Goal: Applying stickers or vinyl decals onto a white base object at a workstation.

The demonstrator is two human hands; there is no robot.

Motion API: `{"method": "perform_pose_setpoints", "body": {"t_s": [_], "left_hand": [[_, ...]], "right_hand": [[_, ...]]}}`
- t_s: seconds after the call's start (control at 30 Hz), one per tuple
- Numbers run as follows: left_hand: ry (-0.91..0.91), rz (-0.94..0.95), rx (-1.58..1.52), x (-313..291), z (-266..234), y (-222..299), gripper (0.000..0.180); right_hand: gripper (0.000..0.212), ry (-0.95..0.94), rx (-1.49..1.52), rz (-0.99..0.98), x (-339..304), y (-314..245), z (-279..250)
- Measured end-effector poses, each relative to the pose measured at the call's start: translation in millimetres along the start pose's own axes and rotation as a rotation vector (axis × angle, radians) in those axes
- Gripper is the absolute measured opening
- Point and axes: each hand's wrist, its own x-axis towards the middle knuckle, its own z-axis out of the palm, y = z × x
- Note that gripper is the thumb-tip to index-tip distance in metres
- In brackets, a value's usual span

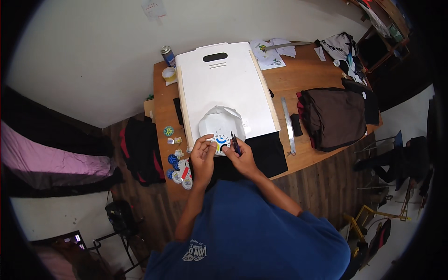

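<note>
My left hand [202, 156] pinches the edge of a small round printed sticker [220, 142], white with blue, yellow and red marks. My right hand [240, 156] holds a thin dark tool [234, 141], its tip at the sticker's right side. Both hands hover over a black cloth [268, 156] at the near edge of a wooden table [308, 79]. Just beyond the sticker lies a crumpled white sheet [219, 122] on a large white board [224, 88].
Several round printed stickers [179, 168] lie left of my hands. A metal ruler [288, 126], folded dark brown clothes [333, 116], a spray can [168, 56], a cup [169, 73] and papers [270, 53] sit on the table. A black bag [140, 149] hangs at left.
</note>
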Motion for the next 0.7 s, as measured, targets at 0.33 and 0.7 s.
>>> {"method": "perform_pose_setpoints", "body": {"t_s": [0.33, 0.7], "left_hand": [[0.044, -0.021, -0.010, -1, 7, -4, 0.023], [0.085, -0.086, -0.036, -3, 7, 5, 0.022]], "right_hand": [[0.019, 0.006, -0.005, 0.016, -4, 1, 6], [0.029, -0.161, 0.484, 0.183, -13, -1, -2]]}}
